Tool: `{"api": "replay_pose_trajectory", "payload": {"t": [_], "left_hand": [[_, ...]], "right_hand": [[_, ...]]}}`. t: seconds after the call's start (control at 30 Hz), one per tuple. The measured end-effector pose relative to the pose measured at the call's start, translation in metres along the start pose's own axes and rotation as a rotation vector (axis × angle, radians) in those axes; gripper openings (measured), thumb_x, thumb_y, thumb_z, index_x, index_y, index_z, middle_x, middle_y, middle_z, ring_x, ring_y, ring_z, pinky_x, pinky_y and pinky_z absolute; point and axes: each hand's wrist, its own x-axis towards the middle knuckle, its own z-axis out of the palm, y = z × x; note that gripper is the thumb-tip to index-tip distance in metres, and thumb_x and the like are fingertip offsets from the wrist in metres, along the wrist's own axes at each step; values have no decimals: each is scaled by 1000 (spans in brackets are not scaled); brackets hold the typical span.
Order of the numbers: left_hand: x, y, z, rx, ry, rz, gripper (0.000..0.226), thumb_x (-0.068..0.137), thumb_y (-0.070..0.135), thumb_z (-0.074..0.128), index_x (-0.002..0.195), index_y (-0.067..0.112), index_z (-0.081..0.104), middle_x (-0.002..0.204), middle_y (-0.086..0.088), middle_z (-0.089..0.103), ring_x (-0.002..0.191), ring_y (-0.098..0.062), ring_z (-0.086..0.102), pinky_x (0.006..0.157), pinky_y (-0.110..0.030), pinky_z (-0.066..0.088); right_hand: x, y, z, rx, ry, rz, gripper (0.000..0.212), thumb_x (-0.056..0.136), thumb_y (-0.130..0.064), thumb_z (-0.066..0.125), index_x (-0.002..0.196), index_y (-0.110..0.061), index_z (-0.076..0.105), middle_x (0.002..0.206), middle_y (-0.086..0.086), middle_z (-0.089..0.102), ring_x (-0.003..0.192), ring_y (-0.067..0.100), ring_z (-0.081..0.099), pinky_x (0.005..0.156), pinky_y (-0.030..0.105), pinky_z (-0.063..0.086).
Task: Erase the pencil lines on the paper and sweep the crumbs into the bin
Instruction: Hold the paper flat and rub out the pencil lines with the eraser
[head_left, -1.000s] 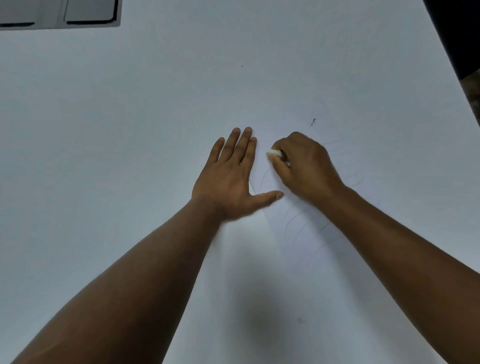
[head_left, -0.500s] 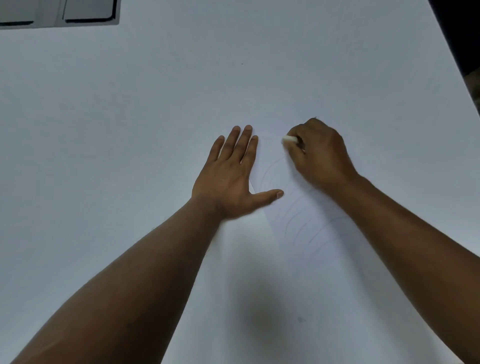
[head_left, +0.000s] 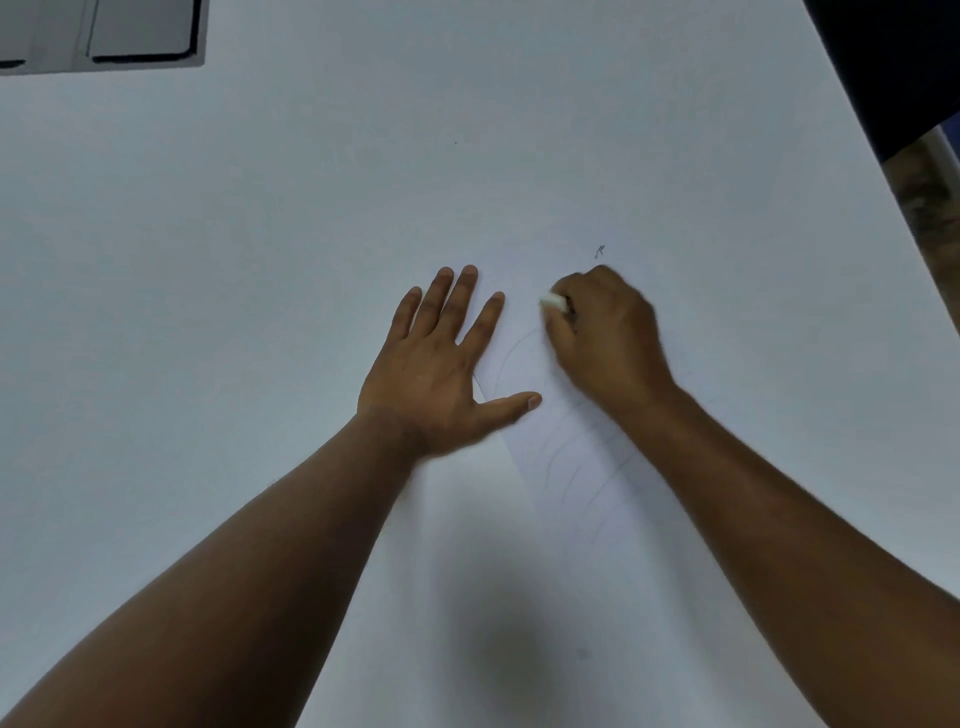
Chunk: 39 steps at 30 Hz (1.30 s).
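While the left hand (head_left: 441, 374) is lying flat, fingers apart, pinning the paper (head_left: 571, 457), the right hand (head_left: 608, 338) is clamping the eraser (head_left: 552, 301); short strokes toward its wrist should suit the remaining lines (head_left: 558, 462).

White table (head_left: 311, 208) fills the view, dark floor (head_left: 893, 62) beyond
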Motion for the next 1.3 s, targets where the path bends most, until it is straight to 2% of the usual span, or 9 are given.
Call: {"api": "replay_pose_trajectory", "payload": {"t": [0.1,0.27,0.47,0.6,0.7,0.9,1.03,1.13,1.3], "left_hand": [[0,0,0,-7,8,1,103,87,91,25,166,29,2,173,-2,-14,158,-19,-20,129,-44,-8],[0,1,-2,-7,-6,-2,103,87,91,25,166,29,2,173,-2,-15,158,-19,-20,129,-44,-8],[0,-1,2,-11,46,17,105,86,91,26,166,25,13,174,-7,-3,160,-25,-8,129,-46,-3],[0,0,0,-20,17,2,104,86,91,26,166,27,8,174,-5,-8,159,-22,-14,129,-44,-6],[0,0,-1,-21,17,3,104,86,91,25,166,27,7,174,-4,-9,159,-22,-15,129,-44,-7],[0,0,0,-7,15,12,104,86,90,24,166,26,7,174,-5,-9,159,-23,-14,129,-44,-7],[0,0,-2,-20,8,5,105,85,91,24,166,26,9,174,-5,-8,159,-23,-14,129,-45,-5],[0,0,-3,-14,-3,3,105,84,92,21,166,27,7,173,-4,-11,159,-22,-17,129,-45,-6],[0,1,-3,-23,-1,5,104,85,91,20,166,28,6,173,-4,-11,159,-22,-17,129,-45,-6]], "right_hand": [[-5,-3,3,-12,-5,-7,16,92,-21,62,84,-6,64,81,9,57,68,23,55,60,28,40],[5,22,-7,-74,118,136,15,87,-16,61,75,-6,61,76,11,57,64,27,53,58,29,40],[-13,-17,12,0,53,-30,14,90,-19,63,82,-7,64,76,8,56,63,23,53,56,29,42],[-1,26,-4,-108,154,86,16,88,-21,59,79,-8,63,78,12,58,67,30,57,59,32,36],[5,40,-12,-132,172,192,15,86,-21,58,78,-9,62,78,12,59,67,30,56,59,26,26],[-11,3,7,-32,120,-7,13,88,-16,63,79,-6,63,76,9,55,62,22,51,54,29,41],[-3,44,-10,-98,192,55,15,87,-21,59,79,-8,64,78,12,57,66,29,56,58,34,41],[3,66,-23,-110,194,145,20,88,-25,55,77,-9,62,78,11,57,65,28,55,59,32,41],[-2,39,-18,10,182,59,4,84,-13,64,84,-9,64,84,8,58,67,23,56,61,33,45]]}}
